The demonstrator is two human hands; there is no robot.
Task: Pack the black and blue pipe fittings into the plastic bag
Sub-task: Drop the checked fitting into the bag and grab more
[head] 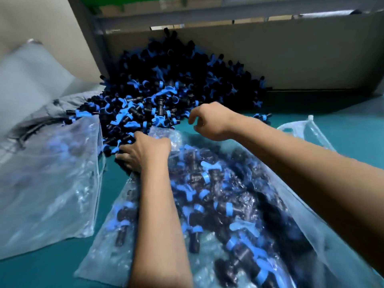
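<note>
Inside crinkled clear bag (280, 194), knobbly black-blue fittings (207, 196)

A teal surface (342, 129) carries everything. Beyond the hands stands a brown cardboard wall (291, 59). Left of the hands lies crumpled grey cloth (41, 113), with a pale, blurred cushion-like shape (27, 75) farther off.
</note>
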